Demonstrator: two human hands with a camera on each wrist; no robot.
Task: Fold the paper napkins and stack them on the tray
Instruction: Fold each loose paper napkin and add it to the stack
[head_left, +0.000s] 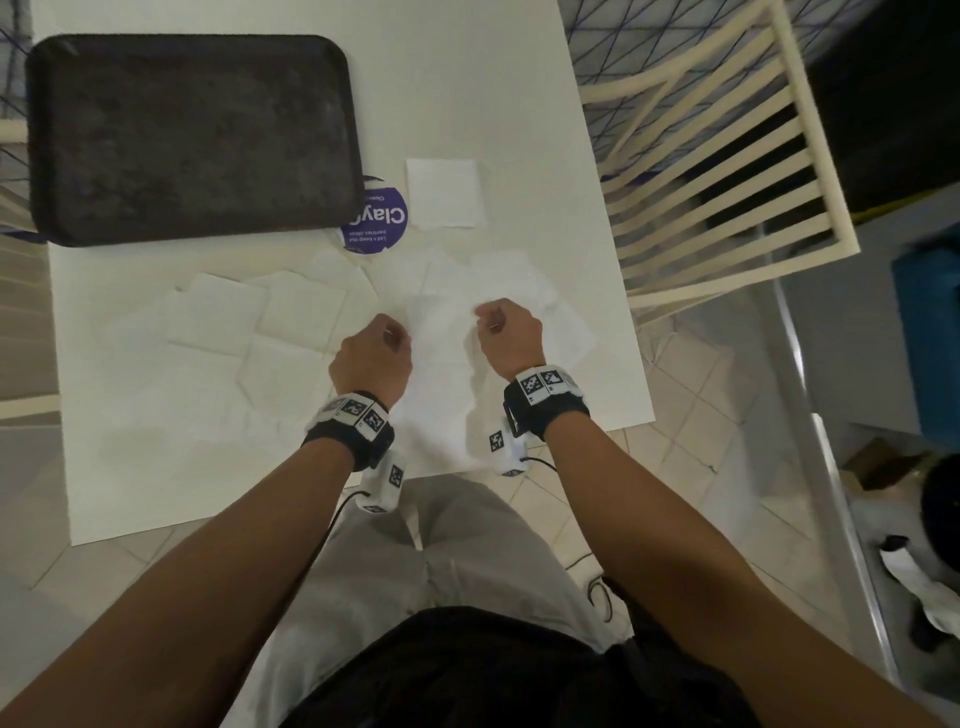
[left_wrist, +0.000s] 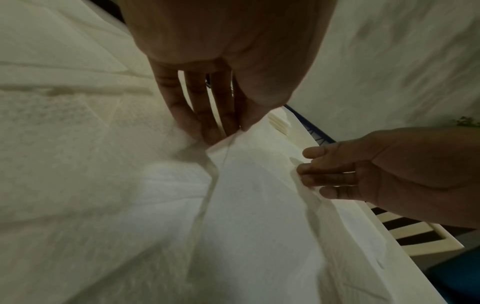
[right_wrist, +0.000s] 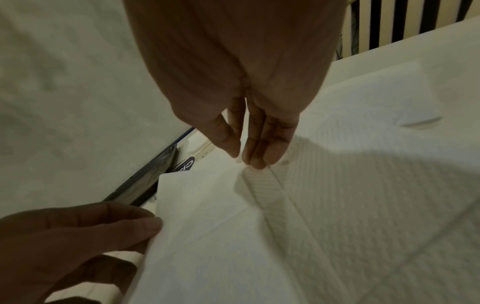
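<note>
Overhead, we see both hands working one paper napkin (head_left: 441, 358) near the front-right part of the white table (head_left: 509, 104). L hand (head_left: 371, 358) pinches the napkin's left far corner, thumb against fingertips (left_wrist: 207, 131) in the L wrist view. R hand (head_left: 509, 338) pinches the right far corner; R wrist view shows thumb and fingers (right_wrist: 255, 156) closed on the paper edge. Napkin is lifted off the table at its far edge, sagging toward us between the two wrists, slightly crumpled along the right side.

Loose unfolded napkins (head_left: 260, 322) lie scattered flat across the table to the left and under the held one, overlapping. One folded napkin (head_left: 444, 193), small square, sits apart farther back, just right of a round purple sticker (head_left: 379, 223).

Dark tray (head_left: 192, 135) at far-left of table, nothing stacked on it; its near-right corner overlaps the purple sticker. Held napkin is well apart from the tray.

Cream slatted chair (head_left: 727, 156) stands off the table's right side. Tiled floor below. Wrist bands w/ printed markers on both arms.
</note>
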